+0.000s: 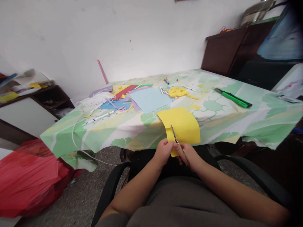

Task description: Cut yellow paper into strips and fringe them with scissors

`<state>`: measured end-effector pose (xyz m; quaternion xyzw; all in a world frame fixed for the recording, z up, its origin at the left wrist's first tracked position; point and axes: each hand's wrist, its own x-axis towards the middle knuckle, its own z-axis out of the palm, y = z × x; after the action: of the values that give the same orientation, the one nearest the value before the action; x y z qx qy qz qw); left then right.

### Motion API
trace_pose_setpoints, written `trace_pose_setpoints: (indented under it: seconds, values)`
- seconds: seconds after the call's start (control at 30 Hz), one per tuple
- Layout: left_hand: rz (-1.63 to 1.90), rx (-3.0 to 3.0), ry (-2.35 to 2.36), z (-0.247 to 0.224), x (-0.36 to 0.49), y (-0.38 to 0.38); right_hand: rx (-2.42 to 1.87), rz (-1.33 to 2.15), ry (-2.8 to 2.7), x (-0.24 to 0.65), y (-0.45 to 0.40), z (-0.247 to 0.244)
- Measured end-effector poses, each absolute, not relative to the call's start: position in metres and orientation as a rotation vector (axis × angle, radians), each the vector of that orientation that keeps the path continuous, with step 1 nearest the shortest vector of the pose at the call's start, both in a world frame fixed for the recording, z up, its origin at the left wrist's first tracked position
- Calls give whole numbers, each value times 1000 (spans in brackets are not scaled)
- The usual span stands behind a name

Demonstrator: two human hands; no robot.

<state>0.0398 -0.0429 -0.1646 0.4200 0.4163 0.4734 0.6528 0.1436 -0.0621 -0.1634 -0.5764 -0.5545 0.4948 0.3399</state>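
Observation:
A yellow sheet of paper (pixel 187 124) hangs over the table's front edge, with a narrow strip partly separated along its left side. My left hand (pixel 164 151) pinches the lower end of that strip. In my right hand (pixel 188 156) are scissors (pixel 175 135), their blades pointing up and away along the cut and lying over the yellow paper. The two hands are close together, almost touching, just in front of the table edge. Part of the scissors' handles is hidden by my right fingers.
On the patterned tablecloth (pixel 213 126) are a light blue sheet (pixel 151 99), yellow scraps (pixel 177 92), several markers, white stringy material (pixel 98 98) and a green cutter (pixel 234 99) at right. A red plastic bag (pixel 30 179) is at lower left. A dark cabinet (pixel 224 50) stands behind right.

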Motion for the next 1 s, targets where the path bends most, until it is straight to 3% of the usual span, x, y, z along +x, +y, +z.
trace_pose_setpoints:
  seconds: [0.83, 1.0]
  values:
    - [1202, 968, 926, -155, 26, -35, -1411, 1260, -1727, 168, -67, -159]
    - [1289, 860, 851, -154, 21, -28, -1395, 973, -1775, 191, -72, -125]
